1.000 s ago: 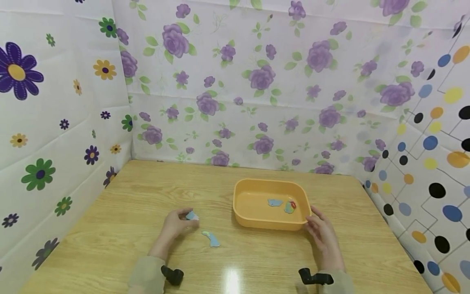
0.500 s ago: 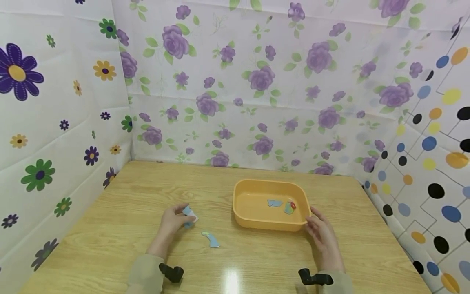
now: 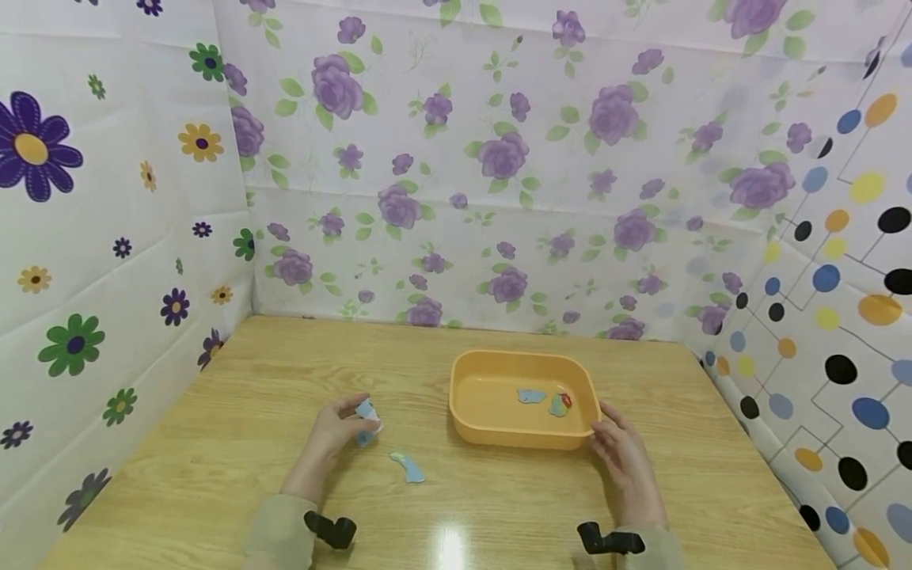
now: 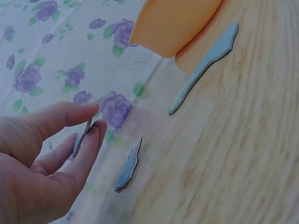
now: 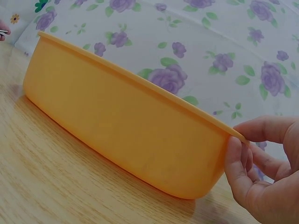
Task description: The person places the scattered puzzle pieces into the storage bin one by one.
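My left hand [image 3: 362, 419] pinches a small thin blue flat piece [image 4: 81, 137] edge-up between thumb and forefinger, just above the wooden table [image 3: 285, 372]. A second small blue piece [image 4: 127, 165] lies on the table right under those fingers. A longer curved blue piece [image 3: 408, 467] lies a little to the right, between the hand and the orange tray [image 3: 513, 435]. My right hand [image 3: 602, 423] grips the tray's near right corner, thumb on the rim [image 5: 140, 88] and fingers against the outer wall. Inside the tray lie a blue piece [image 3: 532, 395] and a multicoloured piece [image 3: 560, 404].
Flower-patterned sheets wall in the table at the back [image 3: 499, 198] and left [image 3: 107, 237], and a dotted sheet [image 3: 841, 317] closes the right side. A black wrist mount [image 3: 329, 529] sits on each forearm. Bare wood stretches behind the tray and to the far left.
The left hand has drawn back slightly to the left with the small blue piece pinched and tipped up. The right hand has stayed on the tray corner.
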